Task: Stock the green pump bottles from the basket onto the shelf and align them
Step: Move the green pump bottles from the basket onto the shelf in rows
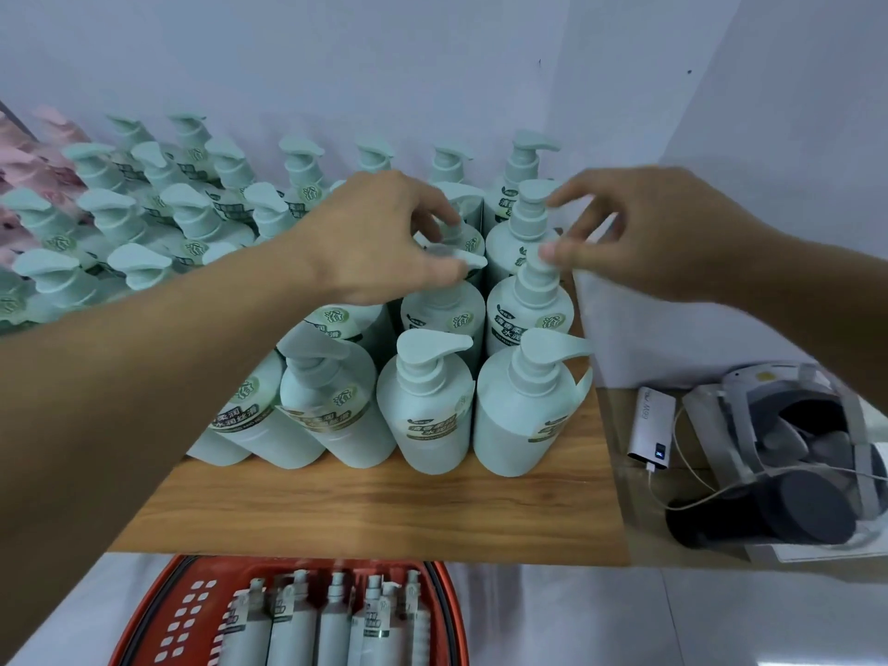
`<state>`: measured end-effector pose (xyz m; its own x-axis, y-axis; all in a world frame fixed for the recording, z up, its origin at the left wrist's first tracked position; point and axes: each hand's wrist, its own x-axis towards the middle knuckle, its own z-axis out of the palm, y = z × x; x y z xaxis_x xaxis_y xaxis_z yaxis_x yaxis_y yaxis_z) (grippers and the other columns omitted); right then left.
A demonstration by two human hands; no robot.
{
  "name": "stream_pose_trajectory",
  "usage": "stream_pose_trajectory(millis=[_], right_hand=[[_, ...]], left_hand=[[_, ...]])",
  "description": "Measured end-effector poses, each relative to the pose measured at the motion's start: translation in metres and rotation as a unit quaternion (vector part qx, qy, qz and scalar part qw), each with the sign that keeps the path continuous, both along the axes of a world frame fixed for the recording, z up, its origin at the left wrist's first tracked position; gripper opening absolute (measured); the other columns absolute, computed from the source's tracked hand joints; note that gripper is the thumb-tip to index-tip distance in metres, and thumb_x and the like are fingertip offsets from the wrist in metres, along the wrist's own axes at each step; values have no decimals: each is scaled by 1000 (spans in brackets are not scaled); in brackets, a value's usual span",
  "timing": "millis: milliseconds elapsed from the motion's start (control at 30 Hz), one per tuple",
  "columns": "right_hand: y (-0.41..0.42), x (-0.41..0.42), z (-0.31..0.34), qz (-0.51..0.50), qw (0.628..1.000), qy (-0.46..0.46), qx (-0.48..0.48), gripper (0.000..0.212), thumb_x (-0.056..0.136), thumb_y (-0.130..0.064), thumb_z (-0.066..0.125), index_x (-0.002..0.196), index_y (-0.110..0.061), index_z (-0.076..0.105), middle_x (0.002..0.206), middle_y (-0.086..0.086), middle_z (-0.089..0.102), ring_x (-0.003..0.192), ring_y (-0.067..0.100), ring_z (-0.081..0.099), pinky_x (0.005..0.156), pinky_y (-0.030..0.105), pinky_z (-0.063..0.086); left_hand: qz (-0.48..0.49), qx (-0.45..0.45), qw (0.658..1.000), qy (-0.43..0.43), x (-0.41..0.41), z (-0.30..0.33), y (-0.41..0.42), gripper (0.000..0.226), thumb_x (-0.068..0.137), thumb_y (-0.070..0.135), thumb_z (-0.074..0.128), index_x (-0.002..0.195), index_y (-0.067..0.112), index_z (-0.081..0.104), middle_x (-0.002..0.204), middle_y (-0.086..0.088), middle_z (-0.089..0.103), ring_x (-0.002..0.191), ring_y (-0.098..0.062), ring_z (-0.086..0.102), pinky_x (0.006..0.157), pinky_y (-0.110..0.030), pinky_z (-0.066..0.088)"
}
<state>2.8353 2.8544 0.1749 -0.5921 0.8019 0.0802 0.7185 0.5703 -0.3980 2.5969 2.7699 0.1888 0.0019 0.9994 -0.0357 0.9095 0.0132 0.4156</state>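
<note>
**Both hands on pump heads**

Head view: left hand (379,237) pinching the pump head of a green pump bottle (444,310) on the wooden shelf (375,507); right hand (658,233) pinching the neighbouring bottle (528,305) pump. More bottles lying in the red basket (158,617) below.

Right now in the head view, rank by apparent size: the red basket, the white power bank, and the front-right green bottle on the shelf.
1. Red basket, largest, though cut off by the frame edge.
2. Front-right green bottle.
3. White power bank, smallest.

The basket sits on the floor below the wooden shelf, farther from the camera, so its lead is real.
</note>
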Motion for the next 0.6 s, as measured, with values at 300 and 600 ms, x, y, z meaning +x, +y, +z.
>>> stream_pose_trajectory(millis=[300, 600], right_hand=[[58, -32, 2, 16, 997, -61, -36, 59, 93, -47, 64, 148, -32, 47, 140, -2, 56, 122, 20, 54, 97, 28, 36], [65, -35, -10, 43, 998, -50, 15, 34, 95, -39, 64, 123, -20, 68, 113, 8, 68, 88, 20, 53, 76, 29, 35]], left_hand=[[37, -3, 999, 40, -5, -12, 63, 56, 86, 34, 71, 137, 20, 54, 133, -4, 59, 120, -25, 55, 98, -29, 40], [13, 38, 998, 55, -6, -24, 84, 38, 80, 27, 76, 116, 17, 70, 107, -4, 68, 88, -18, 53, 78, -25, 38]])
